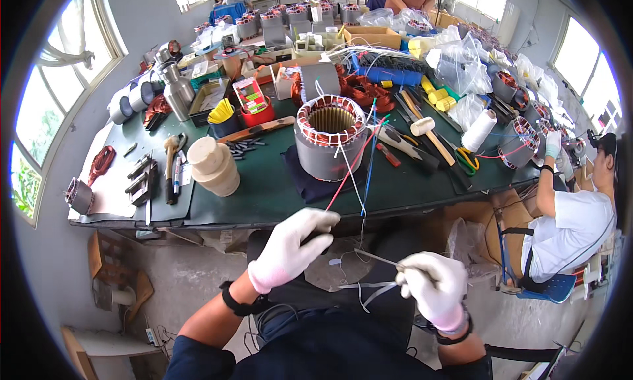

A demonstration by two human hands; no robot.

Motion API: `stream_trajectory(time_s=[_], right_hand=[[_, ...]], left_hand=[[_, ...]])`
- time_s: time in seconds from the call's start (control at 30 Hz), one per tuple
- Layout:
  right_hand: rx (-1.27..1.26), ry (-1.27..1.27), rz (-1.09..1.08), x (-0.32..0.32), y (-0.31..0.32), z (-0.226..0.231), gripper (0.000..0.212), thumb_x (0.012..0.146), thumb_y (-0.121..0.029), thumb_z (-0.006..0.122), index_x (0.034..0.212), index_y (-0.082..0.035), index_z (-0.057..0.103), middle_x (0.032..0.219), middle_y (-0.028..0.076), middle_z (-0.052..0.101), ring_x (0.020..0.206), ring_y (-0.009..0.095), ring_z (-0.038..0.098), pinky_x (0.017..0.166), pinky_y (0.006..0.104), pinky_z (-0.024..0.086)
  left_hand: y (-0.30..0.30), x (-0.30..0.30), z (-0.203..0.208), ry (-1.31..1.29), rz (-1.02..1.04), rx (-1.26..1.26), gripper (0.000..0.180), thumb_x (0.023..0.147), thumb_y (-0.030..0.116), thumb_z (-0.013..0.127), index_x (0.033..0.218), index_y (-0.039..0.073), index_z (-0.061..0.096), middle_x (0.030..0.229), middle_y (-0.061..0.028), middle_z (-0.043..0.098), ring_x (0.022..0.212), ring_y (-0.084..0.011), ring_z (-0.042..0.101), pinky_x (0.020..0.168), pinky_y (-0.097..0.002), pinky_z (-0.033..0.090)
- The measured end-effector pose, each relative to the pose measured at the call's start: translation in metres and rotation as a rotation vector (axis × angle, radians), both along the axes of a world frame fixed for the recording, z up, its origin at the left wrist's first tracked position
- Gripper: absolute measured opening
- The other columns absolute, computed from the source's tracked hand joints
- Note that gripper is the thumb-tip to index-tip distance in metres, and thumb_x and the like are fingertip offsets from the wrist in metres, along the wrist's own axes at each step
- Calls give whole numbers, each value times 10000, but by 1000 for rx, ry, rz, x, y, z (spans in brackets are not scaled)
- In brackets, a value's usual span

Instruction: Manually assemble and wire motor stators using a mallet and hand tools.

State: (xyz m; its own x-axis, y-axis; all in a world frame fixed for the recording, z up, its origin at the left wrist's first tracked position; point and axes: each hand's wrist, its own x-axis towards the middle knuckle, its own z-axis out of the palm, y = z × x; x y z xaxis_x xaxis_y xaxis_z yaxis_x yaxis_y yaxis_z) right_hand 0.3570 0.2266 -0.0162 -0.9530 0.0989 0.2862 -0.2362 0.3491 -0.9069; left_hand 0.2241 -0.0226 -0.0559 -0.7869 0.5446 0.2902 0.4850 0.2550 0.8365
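Note:
A grey motor stator point(330, 149) stands upright on a dark cloth point(310, 190) at the table's front edge. White cord lacing binds the copper winding point(316, 109) round its top. Red, blue and white leads hang forward from it. My left hand point(293, 251), in a white glove, is in front of the stator, thumb apart from the half-curled fingers; a red lead point(344, 181) reaches down to the fingertips. Lower right, my gloved right hand point(435, 284) is closed on a thin, needle-like rod point(376, 256) pointing left. White lacing cord point(377, 294) dangles beside that hand.
Left of the stator are stacked cream containers point(214, 165), a red tub point(257, 113) and a brush point(171, 162). To its right lie a mallet point(432, 139), scissors point(468, 161) and a cord spool point(479, 130). A co-worker point(570, 215) sits at the right, handling another stator point(519, 142).

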Motion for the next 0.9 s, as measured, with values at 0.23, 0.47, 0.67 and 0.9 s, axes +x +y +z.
stream_trajectory(time_s=[0.23,0.47,0.67,0.9], right_hand=[[-467,-558,-174,8,23,-119,154,1000,-55,621,1057,54,714,826,69,720,623,66,624,565,220,497],[-403,-696,-65,22,39,-180,159,1010,-150,653,1032,-6,717,809,21,692,613,70,617,564,238,492],[-44,-598,40,45,40,-213,164,983,-182,657,988,-22,691,784,128,664,659,265,663,635,381,507],[203,-447,45,41,32,-222,138,993,-185,611,1000,-57,662,829,168,663,792,395,665,697,464,509]], left_hand=[[-49,13,-83,-313,88,-153,288,909,43,701,1193,-3,704,1041,-150,721,981,-240,735,885,-339,558],[-141,57,-147,-241,212,-598,289,798,51,755,1077,-11,707,987,-176,706,849,-315,716,792,-394,565],[-138,76,-147,108,-24,-723,284,872,109,756,1136,10,725,1130,-195,718,1008,-393,685,903,-445,549],[-152,69,-163,-280,19,-632,205,845,131,775,997,-4,753,953,-179,751,893,-325,725,805,-405,561]])
